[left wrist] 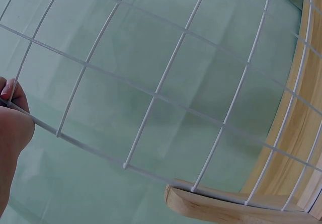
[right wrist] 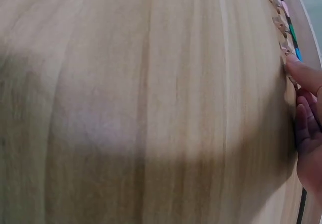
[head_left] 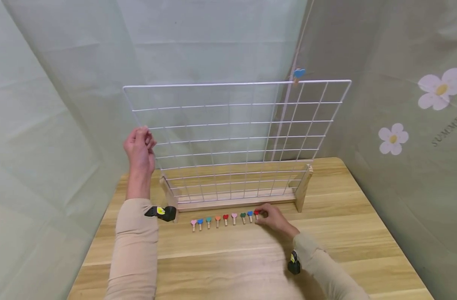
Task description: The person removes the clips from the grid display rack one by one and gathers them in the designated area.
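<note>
Light wooden bench, plank grain running left-right, takes up the near field. Beige sleeves come in from 6 o'clock, each with a black wrist-mounted camera carrying a yellow dot.

Right hand rests on the bench just past centre, fingers curled, grip pinching the red heart-topped wooden clothespin at the right end of the peg row. Right wrist view: fingertips down on the wood against the pegs.

The row of small heart-topped wooden clothespins lies on the bench, running 9 to 3 o'clock just in front of the rack base: pink, blue, teal, orange, red, pink, green, blue, then the red one in the grip.

Behind the row stands the white wire grid panel, upright in a light wooden slotted base with an angled foot at each end. It blocks straight-line access to the backdrop.

Left hand is raised at 10 o'clock, grip closed on the panel's left edge wire. Left wrist view confirms: fingers pinch the wire.

One blue heart clothespin is clipped on the panel's top wire, towards 1 o'clock.

Far: pale green fabric backdrop on three sides, creased. The right wall has white daisy prints and the word "SUMMER", cut off at the frame edge.
</note>
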